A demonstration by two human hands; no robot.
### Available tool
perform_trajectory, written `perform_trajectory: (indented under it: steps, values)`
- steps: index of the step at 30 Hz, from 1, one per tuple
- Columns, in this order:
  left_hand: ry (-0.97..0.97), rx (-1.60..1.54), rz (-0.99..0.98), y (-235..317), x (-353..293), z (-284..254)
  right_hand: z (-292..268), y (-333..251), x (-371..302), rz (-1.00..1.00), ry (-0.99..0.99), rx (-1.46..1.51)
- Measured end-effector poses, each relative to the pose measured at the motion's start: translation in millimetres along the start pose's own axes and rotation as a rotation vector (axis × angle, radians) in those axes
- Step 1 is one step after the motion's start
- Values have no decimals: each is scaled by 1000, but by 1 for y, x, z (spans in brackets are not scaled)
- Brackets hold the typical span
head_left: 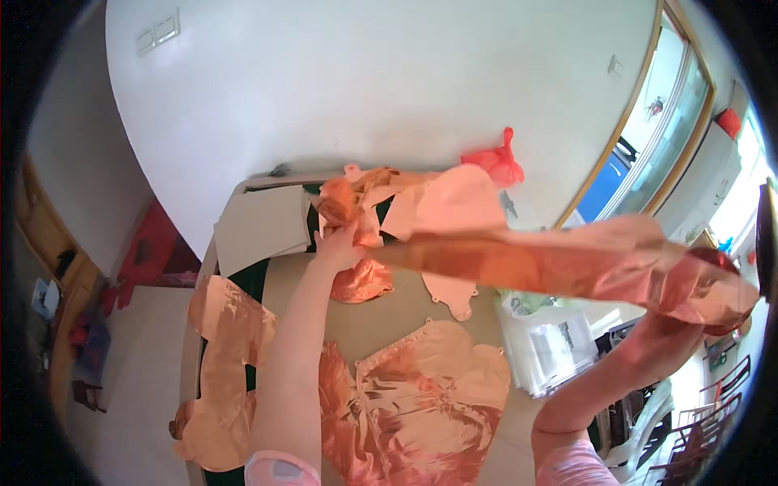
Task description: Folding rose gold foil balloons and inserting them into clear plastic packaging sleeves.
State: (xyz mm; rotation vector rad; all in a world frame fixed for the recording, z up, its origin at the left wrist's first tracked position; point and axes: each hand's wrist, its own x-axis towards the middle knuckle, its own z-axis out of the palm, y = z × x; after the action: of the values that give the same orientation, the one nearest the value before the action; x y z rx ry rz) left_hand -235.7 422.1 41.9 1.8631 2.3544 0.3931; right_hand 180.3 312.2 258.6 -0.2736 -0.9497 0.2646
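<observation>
A long, flat copper-coloured foil balloon stretches across in front of me, raised above the table. Its far right end is bunched up in my right hand, which is closed on it and partly hidden behind the shiny foil. My left hand is closed at the balloon's other end, beside crumpled foil at the table's back; its fingertips are partly covered. Below my arms lies a larger flat foil balloon with tabs along its edge. Another foil balloon hangs over the table's left side. Paler foil pieces lie behind the raised one.
Grey-beige card sheets are stacked at the table's back left. A red plastic bag sits against the wall. Clear plastic packets lie at the right. Chairs stand farther right, and a sliding door is at the back right.
</observation>
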Motion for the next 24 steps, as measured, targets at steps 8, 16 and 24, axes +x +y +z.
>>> perform_trajectory:
  steps: [8, 16, 24]
  values:
    - [283, 57, 103, -21, 9, 10, -23, -51, -5, 82, 88, -329]
    - [222, -378, 231, 12, -29, -25, -32, -69, 12, 98, -484, -435]
    - [-247, -1481, 684, 159, -242, -192, 33, -116, 3, 369, -986, -456]
